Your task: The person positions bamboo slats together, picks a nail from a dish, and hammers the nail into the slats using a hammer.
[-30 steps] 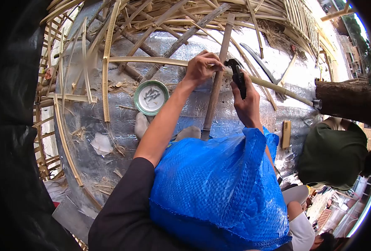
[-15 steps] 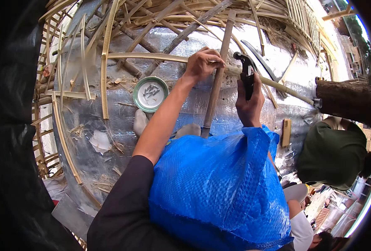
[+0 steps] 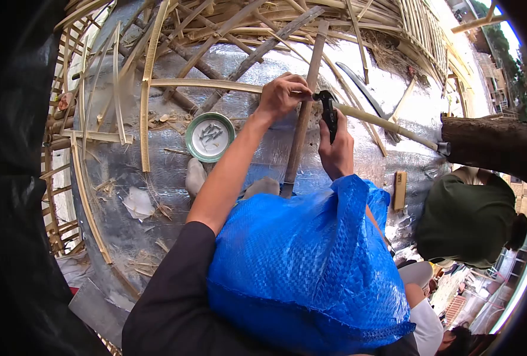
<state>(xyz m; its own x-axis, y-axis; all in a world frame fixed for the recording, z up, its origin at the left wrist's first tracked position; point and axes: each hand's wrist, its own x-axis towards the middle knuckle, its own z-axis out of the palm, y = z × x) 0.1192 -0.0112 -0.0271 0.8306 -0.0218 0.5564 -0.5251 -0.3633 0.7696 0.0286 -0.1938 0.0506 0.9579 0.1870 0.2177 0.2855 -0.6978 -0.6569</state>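
Observation:
My left hand (image 3: 283, 98) is closed in a pinch at the crossing of a bamboo strip (image 3: 210, 83) and a brown wooden stick (image 3: 299, 139); whatever its fingertips hold is too small to make out. My right hand (image 3: 337, 153) grips the black handle of a hammer (image 3: 330, 115). The hammer's dark head sits right beside the left fingertips, over the crossing. From there a round bamboo pole (image 3: 388, 125) runs off to the right. Left of my left forearm, a green-rimmed bowl (image 3: 190, 141) holds several grey nails (image 3: 210, 135).
A long curved blade (image 3: 364, 89) lies beyond the pole. Crossed bamboo lattice (image 3: 248, 62) covers the far side. A log (image 3: 483, 139) and a person in a dark green shirt (image 3: 468, 216) are at the right. A blue woven sheet (image 3: 311, 255) covers my lap.
My right hand has brought the hammer left and slightly down, so its head is now close to my left fingertips. The left hand stays at the crossing. The whole view has shifted slightly.

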